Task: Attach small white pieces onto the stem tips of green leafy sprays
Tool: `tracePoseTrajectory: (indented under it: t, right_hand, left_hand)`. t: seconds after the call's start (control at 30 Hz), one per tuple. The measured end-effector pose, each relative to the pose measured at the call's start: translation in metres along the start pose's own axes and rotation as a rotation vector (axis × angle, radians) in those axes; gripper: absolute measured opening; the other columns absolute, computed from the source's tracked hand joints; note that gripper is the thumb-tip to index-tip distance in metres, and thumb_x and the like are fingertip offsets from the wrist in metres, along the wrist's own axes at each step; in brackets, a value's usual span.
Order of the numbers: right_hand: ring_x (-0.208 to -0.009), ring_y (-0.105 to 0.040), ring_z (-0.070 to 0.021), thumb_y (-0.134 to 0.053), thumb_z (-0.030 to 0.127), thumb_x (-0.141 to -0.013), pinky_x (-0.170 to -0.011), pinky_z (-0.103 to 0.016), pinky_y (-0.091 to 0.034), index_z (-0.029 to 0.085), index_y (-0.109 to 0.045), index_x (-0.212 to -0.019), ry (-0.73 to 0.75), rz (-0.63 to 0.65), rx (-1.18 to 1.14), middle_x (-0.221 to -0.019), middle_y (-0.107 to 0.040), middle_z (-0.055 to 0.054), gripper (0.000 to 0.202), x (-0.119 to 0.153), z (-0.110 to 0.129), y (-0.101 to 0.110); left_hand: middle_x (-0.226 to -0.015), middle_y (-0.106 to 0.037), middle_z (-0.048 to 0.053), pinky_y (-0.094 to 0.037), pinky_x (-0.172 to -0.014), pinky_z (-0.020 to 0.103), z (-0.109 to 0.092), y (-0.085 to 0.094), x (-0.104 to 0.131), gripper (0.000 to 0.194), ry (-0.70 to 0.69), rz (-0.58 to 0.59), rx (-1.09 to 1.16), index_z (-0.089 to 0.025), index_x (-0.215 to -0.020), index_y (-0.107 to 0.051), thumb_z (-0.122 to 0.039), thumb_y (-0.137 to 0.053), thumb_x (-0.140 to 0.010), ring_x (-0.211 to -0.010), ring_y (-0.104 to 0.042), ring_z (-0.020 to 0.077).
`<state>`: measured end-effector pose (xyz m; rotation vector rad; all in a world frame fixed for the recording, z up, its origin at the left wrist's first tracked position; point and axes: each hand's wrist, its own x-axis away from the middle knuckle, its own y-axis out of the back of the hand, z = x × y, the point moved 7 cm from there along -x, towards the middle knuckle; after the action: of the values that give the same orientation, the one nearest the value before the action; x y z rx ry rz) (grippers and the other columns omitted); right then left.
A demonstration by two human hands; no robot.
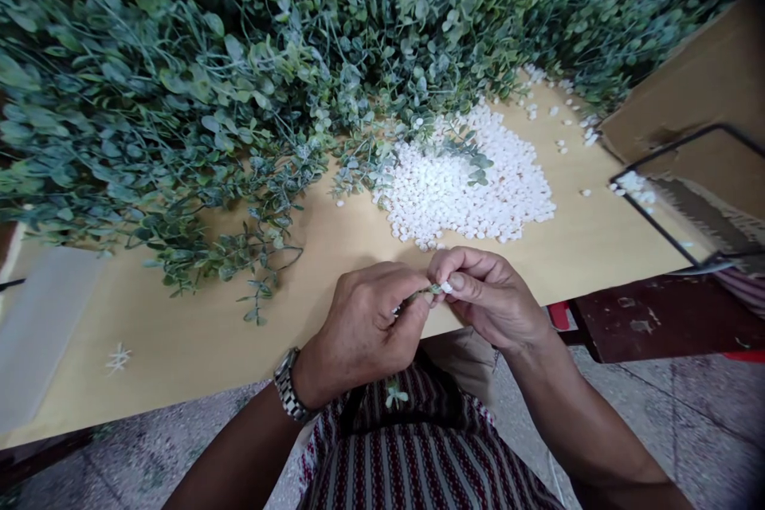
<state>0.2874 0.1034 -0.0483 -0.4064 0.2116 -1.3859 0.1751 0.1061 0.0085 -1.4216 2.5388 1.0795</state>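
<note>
My left hand (pixel 367 327), with a metal watch on its wrist, is closed on a thin green leafy sprig (pixel 431 289). A small leaf tip (pixel 395 394) shows below that hand, over the striped clothing. Thumb and forefinger of my right hand (pixel 493 295) pinch a small white bead (pixel 445 287) against the sprig's end. Both hands meet just above the table's front edge. Behind them lies a heap of loose white beads (pixel 478 199), with a few green leaves over its upper part. Inside the left fist the rest of the stem is hidden.
A large mass of artificial greenery (pixel 268 72) covers the back of the light wooden table (pixel 239 343). At right stand a cardboard box (pixel 693 88) and a black wire frame (pixel 654 221). A pale translucent sheet (pixel 45 327) and small white strips (pixel 118 357) lie at left.
</note>
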Motion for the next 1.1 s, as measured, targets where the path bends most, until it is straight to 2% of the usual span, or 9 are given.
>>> tracePoseTrajectory:
  t: [0.17,0.4,0.67,0.87,0.97,1.03,1.1]
  right_hand:
    - [-0.058,-0.057,-0.0069,-0.071,0.024,-0.073,-0.058,-0.02,-0.047,0.017,-0.067,-0.072,-0.008,0.011,-0.071,-0.062,-0.061,0.002,0.008,0.001,-0.003,0.0]
    - [-0.06,-0.058,-0.0073,-0.068,0.023,-0.077,-0.061,-0.021,-0.048,0.017,-0.066,-0.075,-0.003,0.02,0.014,-0.065,-0.062,0.002,0.007,0.002,-0.006,0.002]
    - [-0.065,-0.06,-0.0087,-0.062,0.021,-0.082,-0.064,-0.023,-0.05,0.019,-0.063,-0.08,0.114,0.06,0.079,-0.069,-0.062,0.001,0.002,0.005,-0.002,0.0]
    - [-0.066,-0.059,-0.0089,-0.061,0.02,-0.082,-0.063,-0.023,-0.049,0.02,-0.061,-0.081,0.137,0.047,0.075,-0.07,-0.062,0.001,0.001,0.004,-0.004,0.0]
    - [-0.065,-0.057,-0.008,-0.061,0.02,-0.083,-0.062,-0.021,-0.047,0.02,-0.061,-0.081,0.173,0.019,0.146,-0.069,-0.06,0.002,0.001,0.006,0.0,-0.002]
    - [-0.065,-0.056,-0.0082,-0.061,0.02,-0.083,-0.06,-0.021,-0.046,0.021,-0.061,-0.084,0.199,0.012,0.228,-0.07,-0.059,0.002,0.001,0.008,0.006,-0.002]
    - [-0.066,-0.056,-0.0096,-0.059,0.022,-0.084,-0.058,-0.022,-0.046,0.021,-0.061,-0.09,0.247,-0.002,0.334,-0.075,-0.059,0.001,0.007,0.009,0.016,0.002]
  left_hand:
    - [-0.059,-0.06,0.003,-0.04,-0.055,0.023,0.002,-0.001,0.001,0.02,-0.006,0.007,-0.031,-0.012,-0.071,-0.063,-0.012,-0.047,-0.082,-0.056,-0.051,0.012]
    - [-0.056,-0.056,0.002,-0.039,-0.054,0.023,0.001,-0.003,0.001,0.02,-0.064,0.006,-0.093,-0.012,-0.07,-0.062,-0.01,-0.046,-0.081,-0.055,-0.048,0.0117]
    - [-0.059,-0.059,0.003,-0.041,-0.056,0.024,0.002,-0.002,0.002,0.02,-0.015,-0.024,-0.04,-0.011,-0.069,-0.06,-0.011,-0.047,-0.084,-0.057,-0.051,0.0116]
    - [-0.059,-0.058,0.002,-0.04,-0.056,0.023,0.002,-0.005,0.0,0.02,-0.007,-0.015,0.005,-0.012,-0.068,-0.059,-0.011,-0.047,-0.084,-0.057,-0.048,0.0107]
    - [-0.06,-0.058,0.002,-0.04,-0.057,0.024,0.005,-0.007,0.0,0.018,-0.003,-0.007,0.027,-0.012,-0.07,-0.059,-0.01,-0.047,-0.084,-0.059,-0.049,0.0112]
    - [-0.062,-0.057,0.001,-0.04,-0.057,0.023,0.008,-0.006,0.0,0.016,0.031,0.009,0.067,-0.013,-0.073,-0.059,-0.01,-0.047,-0.084,-0.059,-0.048,0.0106]
    - [-0.062,-0.055,0.0,-0.038,-0.053,0.021,0.015,-0.002,0.0,0.014,0.128,0.004,0.154,-0.014,-0.075,-0.059,-0.012,-0.048,-0.084,-0.056,-0.046,0.0089]
